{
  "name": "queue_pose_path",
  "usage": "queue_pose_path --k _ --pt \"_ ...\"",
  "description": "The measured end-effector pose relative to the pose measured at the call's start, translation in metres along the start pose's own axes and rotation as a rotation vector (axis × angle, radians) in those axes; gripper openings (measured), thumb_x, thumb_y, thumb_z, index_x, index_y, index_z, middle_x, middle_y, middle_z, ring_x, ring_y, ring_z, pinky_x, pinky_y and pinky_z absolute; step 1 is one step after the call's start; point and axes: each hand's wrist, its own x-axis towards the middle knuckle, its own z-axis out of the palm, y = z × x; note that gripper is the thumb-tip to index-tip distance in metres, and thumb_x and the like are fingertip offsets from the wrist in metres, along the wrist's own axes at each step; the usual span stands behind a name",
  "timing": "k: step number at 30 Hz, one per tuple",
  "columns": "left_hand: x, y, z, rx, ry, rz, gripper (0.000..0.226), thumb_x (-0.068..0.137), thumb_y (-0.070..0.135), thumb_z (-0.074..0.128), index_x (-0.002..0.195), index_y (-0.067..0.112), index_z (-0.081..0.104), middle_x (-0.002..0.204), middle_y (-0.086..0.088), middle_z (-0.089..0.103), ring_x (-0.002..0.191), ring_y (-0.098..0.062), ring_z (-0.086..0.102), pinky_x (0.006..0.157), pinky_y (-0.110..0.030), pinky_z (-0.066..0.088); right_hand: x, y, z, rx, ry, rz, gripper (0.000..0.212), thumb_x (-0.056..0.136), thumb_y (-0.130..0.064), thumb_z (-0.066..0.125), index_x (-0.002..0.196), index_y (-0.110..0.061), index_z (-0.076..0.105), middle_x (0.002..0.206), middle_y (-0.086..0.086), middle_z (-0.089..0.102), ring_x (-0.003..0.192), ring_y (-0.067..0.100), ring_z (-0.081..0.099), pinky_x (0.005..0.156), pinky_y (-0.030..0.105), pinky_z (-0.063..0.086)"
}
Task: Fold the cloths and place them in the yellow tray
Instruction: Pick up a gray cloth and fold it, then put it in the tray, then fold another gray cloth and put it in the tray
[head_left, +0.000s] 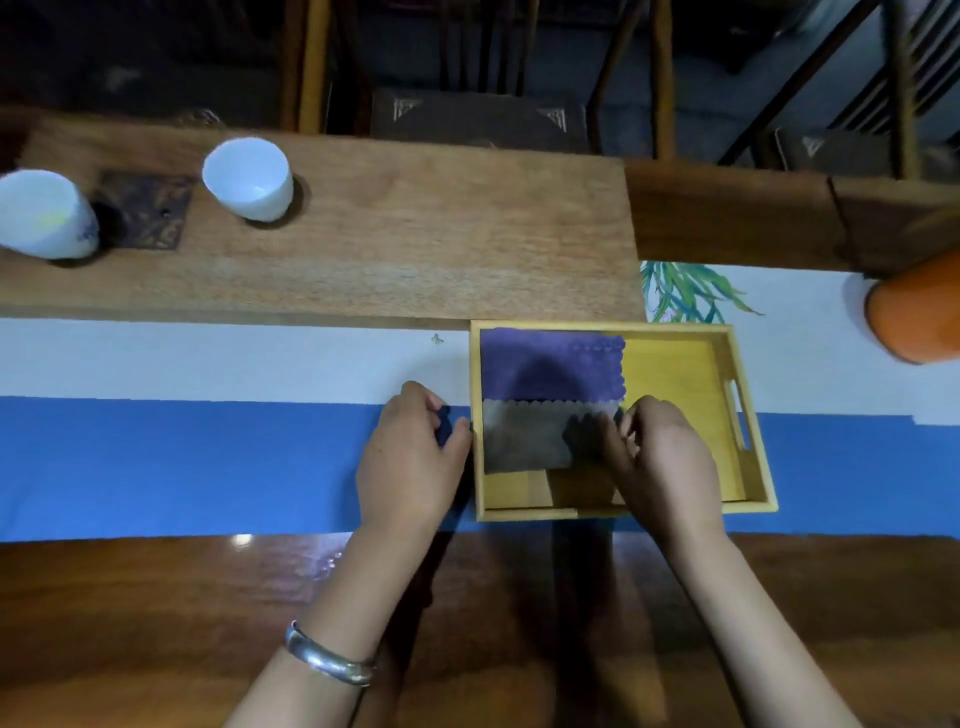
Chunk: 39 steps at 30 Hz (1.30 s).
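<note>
The yellow tray (691, 374) sits on the blue and white runner. Two folded cloths fill its left half: a purple cloth (550, 364) at the far side and a grey cloth (524, 436) just nearer, their edges meeting. My right hand (660, 457) is inside the tray, fingers pinched on the grey cloth's right edge. My left hand (410, 457) is curled just outside the tray's left wall, thumb tip against it. I cannot make out whether it grips anything.
Two white cups (249, 176) (44, 213) stand on a raised wooden board (415, 234) at the back left. An orange pot (914, 317) sits at the far right edge. The runner (182, 457) stretches left; bare dark wood table (130, 623) lies nearest me.
</note>
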Motion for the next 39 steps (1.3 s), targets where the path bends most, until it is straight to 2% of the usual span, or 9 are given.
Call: queue_pose_path --k 4,6,9,15,23,26,31,34,39 --pt "-0.001 -0.009 -0.051 0.058 0.006 0.012 0.023 0.087 0.039 0.061 0.091 0.026 0.044 0.088 0.007 0.057 0.082 -0.02 0.058 0.061 -0.029 0.037 0.002 -0.051 -0.019 -0.012 -0.187 -0.225 0.026 0.09 -0.037 0.057 0.079 -0.02 0.04 0.08 0.004 0.053 0.082 0.03 0.055 0.061 0.036 0.036" --pt "-0.003 -0.019 -0.085 0.093 0.011 -0.013 0.024 0.087 0.04 0.06 0.093 0.022 0.045 0.089 0.006 0.059 0.086 -0.022 0.059 0.063 -0.032 0.043 0.006 -0.085 -0.023 -0.078 -0.319 -0.319 0.026 0.09 -0.045 0.054 0.093 -0.02 0.045 0.097 0.004 0.056 0.098 0.027 0.055 0.072 0.036 0.04" --pt "-0.009 -0.04 -0.148 0.206 0.039 -0.029 0.028 0.087 0.044 0.056 0.095 0.019 0.045 0.094 0.002 0.057 0.092 -0.023 0.057 0.068 -0.035 0.048 0.007 -0.147 -0.031 -0.136 -0.427 -0.464 0.043 0.09 -0.049 0.05 0.12 -0.019 0.046 0.116 0.004 0.053 0.114 0.024 0.05 0.085 0.034 0.043" --pt "-0.047 -0.116 -0.295 0.354 0.208 -0.089 0.034 0.09 0.047 0.053 0.102 0.016 0.046 0.099 0.0 0.057 0.096 -0.022 0.056 0.068 -0.034 0.048 -0.022 -0.298 -0.039 -0.144 -0.398 -0.744 0.046 0.09 -0.051 0.048 0.125 -0.021 0.045 0.124 -0.002 0.055 0.112 0.018 0.054 0.07 0.028 0.038" --pt "-0.132 -0.237 -0.449 0.422 0.379 -0.212 0.036 0.088 0.051 0.052 0.1 0.018 0.047 0.102 -0.001 0.058 0.1 -0.023 0.056 0.068 -0.036 0.047 -0.111 -0.489 -0.022 -0.09 -0.382 -1.024 0.042 0.09 -0.052 0.05 0.12 -0.022 0.048 0.114 0.001 0.059 0.102 0.021 0.057 0.08 0.038 0.05" --pt "-0.159 -0.272 -0.482 0.353 0.414 -0.213 0.033 0.087 0.051 0.055 0.099 0.021 0.047 0.103 0.002 0.058 0.101 -0.021 0.057 0.066 -0.034 0.043 -0.138 -0.54 -0.011 -0.097 -0.393 -1.101 0.041 0.091 -0.051 0.05 0.119 -0.021 0.049 0.112 0.002 0.058 0.099 0.02 0.058 0.078 0.037 0.05" --pt "-0.173 -0.312 -0.513 0.226 0.398 -0.182 0.027 0.086 0.049 0.057 0.091 0.029 0.04 0.087 0.009 0.051 0.088 -0.015 0.057 0.069 -0.034 0.047 -0.16 -0.599 0.017 -0.141 -0.415 -1.17 0.04 0.09 -0.051 0.049 0.119 -0.024 0.049 0.115 -0.001 0.057 0.103 0.017 0.057 0.079 0.033 0.05" --pt "-0.161 -0.329 -0.525 0.222 0.396 -0.166 0.026 0.086 0.047 0.058 0.092 0.029 0.04 0.085 0.01 0.048 0.085 -0.015 0.055 0.064 -0.031 0.042 -0.155 -0.621 0.035 -0.188 -0.407 -1.185 0.04 0.09 -0.052 0.049 0.118 -0.024 0.049 0.114 -0.001 0.058 0.101 0.016 0.057 0.076 0.03 0.048" --pt "-0.11 -0.358 -0.542 0.251 0.304 -0.162 0.029 0.088 0.045 0.056 0.105 0.021 0.05 0.093 0.007 0.053 0.092 -0.017 0.057 0.069 -0.033 0.046 -0.124 -0.644 0.075 -0.227 -0.415 -1.127 0.039 0.09 -0.051 0.051 0.117 -0.022 0.051 0.112 0.001 0.059 0.1 0.02 0.058 0.078 0.032 0.048"
